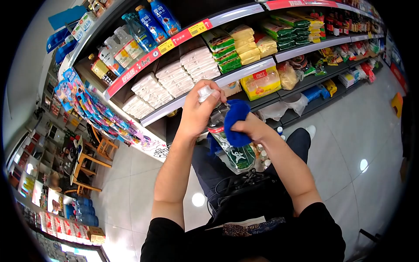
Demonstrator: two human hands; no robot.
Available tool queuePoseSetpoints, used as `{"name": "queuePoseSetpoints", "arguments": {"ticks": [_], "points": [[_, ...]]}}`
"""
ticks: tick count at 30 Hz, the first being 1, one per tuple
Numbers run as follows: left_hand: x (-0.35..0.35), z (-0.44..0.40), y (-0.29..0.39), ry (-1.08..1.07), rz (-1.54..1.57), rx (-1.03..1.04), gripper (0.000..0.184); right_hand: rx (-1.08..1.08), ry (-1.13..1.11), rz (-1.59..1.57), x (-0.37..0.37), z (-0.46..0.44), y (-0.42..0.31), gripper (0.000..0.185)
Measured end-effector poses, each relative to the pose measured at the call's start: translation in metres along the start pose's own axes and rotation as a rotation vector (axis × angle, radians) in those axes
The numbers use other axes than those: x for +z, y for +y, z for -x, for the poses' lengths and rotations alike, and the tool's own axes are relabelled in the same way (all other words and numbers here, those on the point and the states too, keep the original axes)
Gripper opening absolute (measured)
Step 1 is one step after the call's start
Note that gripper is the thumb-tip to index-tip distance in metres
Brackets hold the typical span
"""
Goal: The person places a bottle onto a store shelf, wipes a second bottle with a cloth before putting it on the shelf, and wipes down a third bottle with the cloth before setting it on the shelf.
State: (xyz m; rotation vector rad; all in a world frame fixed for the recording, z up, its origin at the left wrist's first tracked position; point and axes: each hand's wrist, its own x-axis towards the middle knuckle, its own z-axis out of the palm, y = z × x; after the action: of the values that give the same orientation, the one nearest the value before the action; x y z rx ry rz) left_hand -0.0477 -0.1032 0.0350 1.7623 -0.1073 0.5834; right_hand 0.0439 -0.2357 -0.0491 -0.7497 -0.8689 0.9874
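My left hand (200,109) is closed around the neck of a large clear plastic bottle (239,156), just under its white cap (205,93). The bottle slants over my lap and has a green label with a white figure and a red band near the top. A blue cloth (237,114) is bunched in my right hand (251,127), pressed against the bottle's side. Part of the bottle is hidden behind the cloth. Below my hands, several bottles with light caps (264,153) stand between my legs, partly covered by my arm.
Store shelves hold white packets (174,81), green packets (224,51), a yellow pack (262,84) and detergent bottles (150,22). A shelf edge (238,75) runs close ahead of my hands. Colourful hanging packs (94,107) are at left; wooden chairs (101,144) stand behind them.
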Motion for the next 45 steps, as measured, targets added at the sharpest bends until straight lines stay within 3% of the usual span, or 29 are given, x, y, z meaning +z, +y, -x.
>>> {"name": "queuePoseSetpoints", "arguments": {"ticks": [6, 9, 10, 13, 17, 22, 25, 29, 32, 38, 40, 43, 45], "points": [[0.009, -0.001, 0.001, 0.153, -0.178, -0.009, 0.014, -0.278, 0.190, 0.292, 0.025, -0.004, 0.004, 0.046], [0.018, 0.000, 0.006, 0.232, -0.237, -0.005, 0.014, -0.512, 0.462, 0.540, 0.033, -0.007, 0.022, 0.065], [0.018, -0.001, 0.007, 0.265, -0.240, -0.015, 0.014, -0.416, 0.541, 0.698, 0.036, -0.002, 0.022, 0.080], [0.014, -0.005, 0.006, 0.391, -0.129, -0.032, 0.015, -0.622, 0.700, 1.110, 0.042, -0.001, 0.027, 0.082], [-0.006, -0.008, -0.010, 0.523, 0.043, 0.043, 0.016, -0.632, 0.689, 1.305, 0.024, -0.002, 0.039, 0.078], [-0.018, -0.003, -0.008, 0.588, 0.149, 0.072, 0.015, -0.502, 0.569, 1.203, 0.007, 0.012, 0.036, 0.077], [-0.028, -0.001, -0.008, 0.622, 0.220, 0.115, 0.015, -0.321, 0.398, 0.711, -0.009, 0.014, 0.040, 0.075], [-0.042, 0.002, -0.013, 0.723, 0.350, 0.099, 0.018, -0.429, 0.200, 0.174, -0.023, 0.007, 0.043, 0.055], [-0.038, 0.008, -0.017, 0.763, 0.538, 0.054, 0.019, -0.458, 0.326, -0.154, -0.017, -0.001, 0.061, 0.044], [-0.045, 0.014, -0.046, 0.779, 0.743, -0.009, 0.019, -0.577, 0.320, -0.256, -0.026, -0.001, 0.082, 0.036], [-0.045, 0.018, -0.055, 0.745, 0.825, -0.057, 0.022, -0.662, 0.433, 0.107, -0.028, -0.004, 0.071, 0.028], [-0.040, 0.017, -0.053, 0.773, 0.874, -0.095, 0.024, -0.780, 0.635, 0.386, -0.015, -0.005, 0.055, 0.023], [-0.035, 0.021, -0.048, 0.706, 0.950, -0.097, 0.024, -0.603, 0.616, -0.062, -0.012, -0.002, 0.053, 0.022]]}}
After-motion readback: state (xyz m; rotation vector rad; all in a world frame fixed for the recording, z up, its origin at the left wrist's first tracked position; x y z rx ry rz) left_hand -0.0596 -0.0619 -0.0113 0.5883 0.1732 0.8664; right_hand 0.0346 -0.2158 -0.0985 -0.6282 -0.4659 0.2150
